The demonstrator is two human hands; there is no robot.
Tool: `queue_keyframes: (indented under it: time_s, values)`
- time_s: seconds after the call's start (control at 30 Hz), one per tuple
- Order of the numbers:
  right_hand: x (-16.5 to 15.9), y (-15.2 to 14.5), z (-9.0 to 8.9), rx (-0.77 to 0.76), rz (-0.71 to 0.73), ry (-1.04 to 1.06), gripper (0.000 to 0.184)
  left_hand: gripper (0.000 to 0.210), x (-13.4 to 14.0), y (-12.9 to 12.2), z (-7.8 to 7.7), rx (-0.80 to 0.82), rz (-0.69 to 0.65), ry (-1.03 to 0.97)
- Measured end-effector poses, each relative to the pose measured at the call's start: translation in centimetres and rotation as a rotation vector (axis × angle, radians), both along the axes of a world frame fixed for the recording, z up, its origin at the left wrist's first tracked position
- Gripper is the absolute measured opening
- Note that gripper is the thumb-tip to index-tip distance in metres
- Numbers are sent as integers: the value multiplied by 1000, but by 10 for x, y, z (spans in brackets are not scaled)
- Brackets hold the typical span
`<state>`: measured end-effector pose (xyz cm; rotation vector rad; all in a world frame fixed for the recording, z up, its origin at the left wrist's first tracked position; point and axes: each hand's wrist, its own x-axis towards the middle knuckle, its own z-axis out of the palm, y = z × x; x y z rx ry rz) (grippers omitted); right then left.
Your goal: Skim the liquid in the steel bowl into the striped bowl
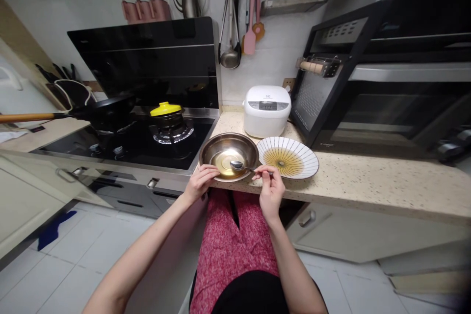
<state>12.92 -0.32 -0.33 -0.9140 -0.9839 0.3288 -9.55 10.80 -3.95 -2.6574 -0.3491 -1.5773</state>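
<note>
A steel bowl (221, 146) with a pool of yellowish liquid stands at the counter's front edge. My left hand (201, 179) grips its near rim. My right hand (271, 187) pinches the handle of a metal spoon (238, 166), whose head rests in the liquid. A white plate with a yellow striped pattern (288, 158) lies right beside the bowl, touching or nearly touching it.
A white rice cooker (267, 110) stands behind the bowl. A black oven (382, 83) fills the right of the speckled counter (368, 181). To the left lies a gas hob (140, 149) with a yellow-lidded pot (166, 113) and a wooden-handled wok (99, 112). Utensils hang on the wall.
</note>
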Motion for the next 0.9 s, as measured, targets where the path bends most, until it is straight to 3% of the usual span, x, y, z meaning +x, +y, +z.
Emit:
queue_keyframes:
  time_s: [0.9]
  values:
    - [-7, 10, -9, -93, 157, 45, 28, 24, 1, -2, 1, 17, -7, 6]
